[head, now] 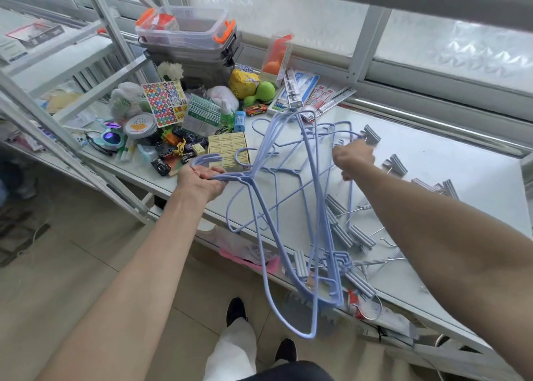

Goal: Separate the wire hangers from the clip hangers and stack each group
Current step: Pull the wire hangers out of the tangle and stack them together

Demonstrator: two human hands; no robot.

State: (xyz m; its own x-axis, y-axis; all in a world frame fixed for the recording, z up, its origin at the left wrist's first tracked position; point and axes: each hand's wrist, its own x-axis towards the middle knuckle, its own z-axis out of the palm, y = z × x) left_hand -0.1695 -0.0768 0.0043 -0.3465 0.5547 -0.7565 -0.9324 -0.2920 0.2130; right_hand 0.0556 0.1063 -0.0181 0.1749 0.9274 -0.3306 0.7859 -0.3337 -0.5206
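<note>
My left hand (202, 180) grips the necks of a bunch of lilac wire hangers (284, 201), lifted off the white table (461, 178), their hooks pointing left and their frames hanging down past the table's front edge. My right hand (352, 157) reaches into the pile and holds a lilac wire hanger (341, 134) by its upper bar. Grey clip hangers (354, 236) with metal hooks lie scattered on the table below and right of the bunch. One clip hanger (372, 134) lies just beyond my right hand.
Toys, a sticker sheet (164, 103), sunglasses, boxes (229, 149) and stacked clear plastic bins (187, 31) crowd the table's left part. A metal frame (95, 72) slants at the left. A window sill runs behind. My shoes (236, 311) stand on the tiled floor.
</note>
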